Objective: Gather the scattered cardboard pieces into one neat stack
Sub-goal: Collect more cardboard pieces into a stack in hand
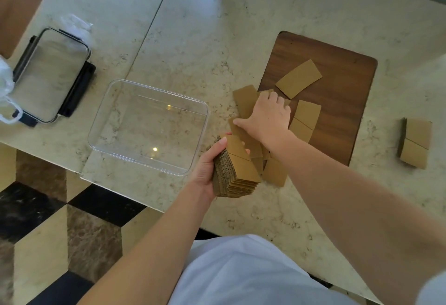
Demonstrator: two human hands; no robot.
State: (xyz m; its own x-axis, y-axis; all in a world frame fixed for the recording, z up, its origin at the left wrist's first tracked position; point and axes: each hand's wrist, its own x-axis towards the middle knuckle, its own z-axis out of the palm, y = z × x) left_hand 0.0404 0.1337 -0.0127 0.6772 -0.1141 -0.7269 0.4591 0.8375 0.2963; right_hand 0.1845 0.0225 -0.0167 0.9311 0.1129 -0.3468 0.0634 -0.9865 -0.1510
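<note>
My left hand (pixel 209 164) grips a thick stack of brown cardboard pieces (pixel 237 172) just above the table's near edge. My right hand (pixel 266 117) lies palm down on loose cardboard pieces (pixel 246 103), fingers curled over them at the left edge of a dark wooden board (pixel 342 102). More loose pieces lie on the board: one tilted piece (pixel 298 79) behind my hand and a pair (pixel 304 120) to its right. Another piece (pixel 275 172) lies under my forearm. A small separate stack (pixel 415 143) sits far right on the table.
An empty clear plastic container (pixel 100 121) stands left of the stack. Its lid (pixel 49 73) lies further left, beside white plastic bags (pixel 6 92). The marble table (pixel 193 27) ends at a near edge, with a patterned tile floor (pixel 48 220) below.
</note>
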